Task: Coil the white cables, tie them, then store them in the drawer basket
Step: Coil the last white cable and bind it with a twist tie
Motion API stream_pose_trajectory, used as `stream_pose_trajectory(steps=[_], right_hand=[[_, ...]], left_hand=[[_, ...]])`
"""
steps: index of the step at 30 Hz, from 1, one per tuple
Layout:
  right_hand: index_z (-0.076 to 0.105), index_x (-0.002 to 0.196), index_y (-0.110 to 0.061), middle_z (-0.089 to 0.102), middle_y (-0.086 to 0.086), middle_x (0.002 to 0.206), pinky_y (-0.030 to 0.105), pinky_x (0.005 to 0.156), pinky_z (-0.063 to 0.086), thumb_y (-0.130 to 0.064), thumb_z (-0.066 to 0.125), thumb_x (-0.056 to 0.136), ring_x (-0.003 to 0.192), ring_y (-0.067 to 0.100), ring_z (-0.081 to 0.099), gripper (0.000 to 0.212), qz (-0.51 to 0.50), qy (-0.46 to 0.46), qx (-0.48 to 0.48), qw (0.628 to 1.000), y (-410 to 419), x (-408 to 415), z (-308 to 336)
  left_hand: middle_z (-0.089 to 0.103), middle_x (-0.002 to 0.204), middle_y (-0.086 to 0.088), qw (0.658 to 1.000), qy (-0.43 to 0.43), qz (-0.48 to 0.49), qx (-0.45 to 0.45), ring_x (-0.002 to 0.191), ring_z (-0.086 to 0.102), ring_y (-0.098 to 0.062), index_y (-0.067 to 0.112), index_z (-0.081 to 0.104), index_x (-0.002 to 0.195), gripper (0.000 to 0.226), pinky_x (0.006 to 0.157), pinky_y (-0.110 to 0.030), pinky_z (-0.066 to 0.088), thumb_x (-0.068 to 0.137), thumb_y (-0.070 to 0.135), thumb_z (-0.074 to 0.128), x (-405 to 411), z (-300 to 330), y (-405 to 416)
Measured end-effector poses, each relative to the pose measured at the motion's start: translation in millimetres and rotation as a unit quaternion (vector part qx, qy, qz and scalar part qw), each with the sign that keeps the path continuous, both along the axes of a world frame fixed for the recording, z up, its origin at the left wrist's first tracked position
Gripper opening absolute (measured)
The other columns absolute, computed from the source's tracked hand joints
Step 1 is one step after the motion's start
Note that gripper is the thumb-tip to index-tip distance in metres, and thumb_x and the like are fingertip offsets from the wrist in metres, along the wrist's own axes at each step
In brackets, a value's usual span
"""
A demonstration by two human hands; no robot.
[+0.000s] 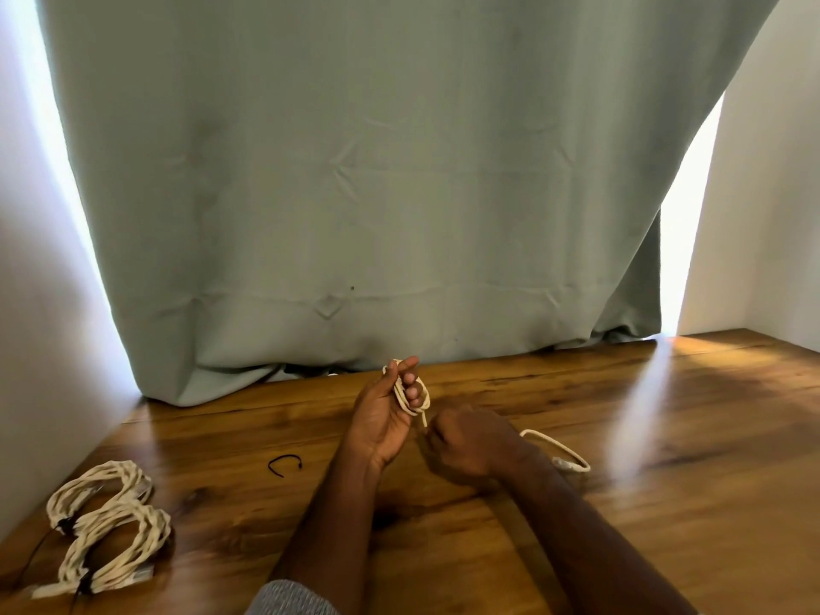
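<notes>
White cable (410,399) looped around left hand (385,415) fingers, curled right hand (466,441) pinching its strand, wooden table (621,526).

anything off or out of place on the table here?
Nothing damaged or spilled. The black tie lies loose on the wooden table, apart from the two tied bundles at the left. The left hand holds the part-coiled white cable; its tail trails past the right hand.

Cream-white cable (410,399) — twisted weave; the bundled cables (108,521) match it; black tie (285,463); glossy brown wood-grain surface (665,503); sage-green curtain (355,170); heathered grey sleeve (290,599).
</notes>
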State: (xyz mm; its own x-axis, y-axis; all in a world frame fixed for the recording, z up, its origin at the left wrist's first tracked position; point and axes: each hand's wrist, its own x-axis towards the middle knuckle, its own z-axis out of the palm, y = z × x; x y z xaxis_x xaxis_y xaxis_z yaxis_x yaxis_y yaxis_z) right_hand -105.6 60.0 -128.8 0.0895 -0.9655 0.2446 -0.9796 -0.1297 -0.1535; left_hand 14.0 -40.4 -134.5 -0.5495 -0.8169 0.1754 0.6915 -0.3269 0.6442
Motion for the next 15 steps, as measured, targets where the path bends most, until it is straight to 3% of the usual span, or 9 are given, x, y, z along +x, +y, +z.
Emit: stream_pose_trajectory(steps=[4, 9, 12, 15], right_hand=[[0.041, 0.062, -0.028, 0.046, -0.008, 0.066, 0.027, 0.056, 0.034, -0.038, 0.051, 0.096, 0.062, 0.011, 0.047, 0.036, 0.034, -0.003, -0.022, 0.999, -1.3, -0.5, 4.1], [0.056, 0.064, -0.026, 0.063, -0.005, 0.067, 0.025, 0.053, 0.042, -0.034, 0.057, 0.08, 0.06, 0.011, 0.058, 0.018, 0.09, -0.044, -0.04, 0.994, 0.1, -6.4, 6.4], [0.066, 0.071, -0.026, 0.069, -0.006, 0.072, 0.029, 0.059, 0.049, -0.027, 0.062, 0.083, 0.064, 0.01, 0.062, 0.013, 0.124, -0.106, -0.071, 0.984, 4.1, -5.3, 11.5], [0.075, 0.087, -0.023, 0.074, -0.008, 0.084, 0.031, 0.07, 0.054, -0.027, 0.065, 0.089, 0.075, 0.005, 0.066, 0.011, 0.135, -0.168, -0.127, 0.968, 4.0, -12.4, 13.7]], left_hand=[[0.061, 0.07, -0.006, 0.999, -0.035, 0.031, -0.013, 0.054, 0.059, -0.012, -0.005, 0.057, 0.113, 0.033, 0.048, -0.021, 0.048, 0.103, 0.023, 0.042, 0.0, -1.7, -1.4], [0.064, 0.068, -0.006, 0.984, -0.146, 0.064, -0.083, 0.051, 0.061, -0.013, -0.003, 0.056, 0.115, 0.03, 0.047, -0.021, 0.048, 0.105, 0.022, 0.042, -6.3, -1.2, 9.0], [0.069, 0.074, -0.004, 0.957, -0.242, 0.068, -0.145, 0.065, 0.066, -0.015, 0.002, 0.063, 0.116, 0.03, 0.057, -0.026, 0.052, 0.104, 0.024, 0.046, -9.2, -5.3, 11.7], [0.069, 0.073, -0.005, 0.932, -0.292, 0.048, -0.21, 0.065, 0.063, -0.017, 0.01, 0.071, 0.092, 0.028, 0.056, -0.025, 0.048, 0.102, 0.024, 0.05, -9.0, -6.4, 17.4]])
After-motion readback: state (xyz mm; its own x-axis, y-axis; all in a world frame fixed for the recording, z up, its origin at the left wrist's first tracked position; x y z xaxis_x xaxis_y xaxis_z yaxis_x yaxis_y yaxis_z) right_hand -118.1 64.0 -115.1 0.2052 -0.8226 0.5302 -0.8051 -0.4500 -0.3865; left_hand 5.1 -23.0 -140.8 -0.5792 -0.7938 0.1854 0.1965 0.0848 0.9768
